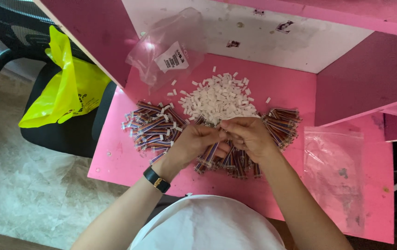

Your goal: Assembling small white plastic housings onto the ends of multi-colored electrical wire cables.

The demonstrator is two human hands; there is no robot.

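Right now my left hand [193, 141] and right hand [247, 134] pinch a striped ribbon cable [207, 155] together above the cable pile [233, 162]. White connectors [219, 97] lie heaped just beyond; more finished cables [154, 125] crowd the left, clear bags [168, 51] behind.

Pink worktop [115, 153] with pink side walls; left of it, black chair [64, 134], pale marbled floor [27, 185].
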